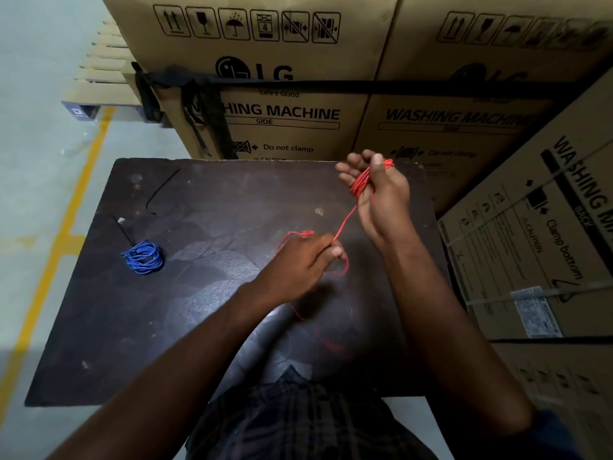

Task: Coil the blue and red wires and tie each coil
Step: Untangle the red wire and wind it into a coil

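The red wire [345,224] is partly wound. The right hand [374,190] is raised above the far right part of the dark table [99,327], fingers spread, with a bundle of red loops wrapped around them and pinned by the thumb. From that bundle one strand runs down to the left hand [298,267], which is closed in a pinch on the wire just above the table's middle. Loose red slack curls on the table around and nearer the person than that hand.

The blue wire [143,257] lies as a finished-looking coil on the table's left side, well apart from both hands; whether it is tied I cannot tell. A thin black tie [162,190] lies beyond it, toward the table's far left, and a second dark strip [126,232] touches the coil's far edge.

To do this step well, I'd say the left hand should feed the strand under light, even tension, letting it slide through the pinch so kinks in the slack shake out. Each new turn should land beside the last on the right fingers, and the thumb should stay firm, or the loops may spring off.
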`<state>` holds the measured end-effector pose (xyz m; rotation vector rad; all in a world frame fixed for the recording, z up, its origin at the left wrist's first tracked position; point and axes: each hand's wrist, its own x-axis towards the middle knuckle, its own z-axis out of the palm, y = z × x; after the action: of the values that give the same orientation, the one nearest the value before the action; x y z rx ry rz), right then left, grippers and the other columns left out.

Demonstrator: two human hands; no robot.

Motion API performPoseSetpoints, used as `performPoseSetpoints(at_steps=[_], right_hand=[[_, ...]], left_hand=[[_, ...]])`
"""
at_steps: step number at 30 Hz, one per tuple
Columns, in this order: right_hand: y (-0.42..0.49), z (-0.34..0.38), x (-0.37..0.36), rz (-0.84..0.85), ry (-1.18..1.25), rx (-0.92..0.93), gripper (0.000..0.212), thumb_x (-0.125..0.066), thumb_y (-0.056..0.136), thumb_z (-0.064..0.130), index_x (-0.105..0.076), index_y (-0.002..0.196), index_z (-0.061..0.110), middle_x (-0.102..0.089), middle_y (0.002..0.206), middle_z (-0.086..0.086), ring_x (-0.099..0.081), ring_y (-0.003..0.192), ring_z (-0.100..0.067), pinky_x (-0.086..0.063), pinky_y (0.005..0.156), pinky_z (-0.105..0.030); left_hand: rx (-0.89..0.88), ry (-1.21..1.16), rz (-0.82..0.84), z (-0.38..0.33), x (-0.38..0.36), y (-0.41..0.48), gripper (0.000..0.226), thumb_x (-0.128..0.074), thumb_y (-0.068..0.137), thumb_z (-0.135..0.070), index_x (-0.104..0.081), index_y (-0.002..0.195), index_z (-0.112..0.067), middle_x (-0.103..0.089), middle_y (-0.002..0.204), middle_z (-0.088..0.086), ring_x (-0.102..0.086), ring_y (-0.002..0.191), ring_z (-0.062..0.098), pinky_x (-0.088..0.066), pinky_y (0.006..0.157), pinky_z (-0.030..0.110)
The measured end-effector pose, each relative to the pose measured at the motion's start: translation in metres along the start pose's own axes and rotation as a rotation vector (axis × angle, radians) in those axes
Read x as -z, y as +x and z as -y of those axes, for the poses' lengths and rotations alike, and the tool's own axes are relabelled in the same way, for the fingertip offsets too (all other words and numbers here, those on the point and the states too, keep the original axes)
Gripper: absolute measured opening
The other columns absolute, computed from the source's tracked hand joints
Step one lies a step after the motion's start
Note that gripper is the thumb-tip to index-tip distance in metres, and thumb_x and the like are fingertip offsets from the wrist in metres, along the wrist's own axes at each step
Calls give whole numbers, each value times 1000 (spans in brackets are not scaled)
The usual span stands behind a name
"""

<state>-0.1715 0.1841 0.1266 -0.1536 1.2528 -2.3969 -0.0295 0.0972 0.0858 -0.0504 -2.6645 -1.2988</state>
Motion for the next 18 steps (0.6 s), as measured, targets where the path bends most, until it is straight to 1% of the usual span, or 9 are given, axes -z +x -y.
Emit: performPoseSetpoints(at_steps=[2,5,7,8,10,12,13,15,18], right_hand=[[-3,-14,6,85,-286,59,17,-36,102,12,-52,96,8,-68,83,-5,-70,74,-17,-54,71,-26],[-15,-29,17,273,-702,101,15,-43,96,15,-54,100,6,-65,86,-6,-64,79,-15,-51,76,-29],[-21,-29,25,374,-875,70,19,-44,99,13,-58,97,-1,-64,83,-6,-61,77,-13,-50,77,-28],[-24,-28,27,429,-912,29,24,-43,101,13,-59,94,-4,-64,81,-10,-60,75,-15,-50,76,-29],[-32,-25,27,541,-866,-150,35,-36,104,18,-58,91,-6,-63,77,-17,-62,69,-20,-51,71,-33],[-43,-23,23,608,-738,-377,43,-28,106,21,-58,88,-4,-63,73,-17,-65,64,-23,-52,65,-32],[-48,-24,22,639,-668,-455,47,-26,106,24,-59,86,-3,-63,71,-17,-65,62,-25,-53,63,-32],[-55,-25,21,695,-552,-529,52,-26,105,31,-60,83,-1,-62,67,-17,-64,59,-29,-52,61,-35],[-61,-24,16,727,-357,-588,47,-30,101,34,-54,75,3,-51,58,-11,-56,52,-26,-42,57,-36]], left_hand=[[-35,40,5,-8,9,1,22,-48,100,-27,-63,90,-15,-60,71,-9,-55,67,3,-42,67,24],[-36,64,-74,-14,29,0,23,-50,98,-32,-64,86,-17,-61,68,-5,-57,63,10,-45,62,32],[-18,50,-142,-12,44,1,21,-53,95,-34,-66,86,-20,-64,68,-7,-58,62,6,-44,60,27],[1,39,-170,-10,52,2,20,-55,94,-35,-69,86,-21,-65,69,-8,-58,61,4,-42,59,22],[53,21,-212,-3,63,5,18,-60,90,-36,-70,83,-23,-66,68,-6,-58,60,5,-40,58,18],[69,22,-229,2,69,9,14,-63,88,-37,-70,82,-26,-68,70,-4,-60,62,10,-43,59,22],[66,19,-231,4,69,10,12,-64,87,-34,-71,82,-26,-69,72,-3,-61,64,11,-44,61,25],[86,-22,-246,10,65,11,9,-64,87,-29,-70,82,-24,-68,74,-3,-60,67,13,-44,65,26],[170,-157,-258,20,53,9,11,-60,87,-35,-63,80,-28,-62,68,-2,-56,63,9,-43,63,24]])
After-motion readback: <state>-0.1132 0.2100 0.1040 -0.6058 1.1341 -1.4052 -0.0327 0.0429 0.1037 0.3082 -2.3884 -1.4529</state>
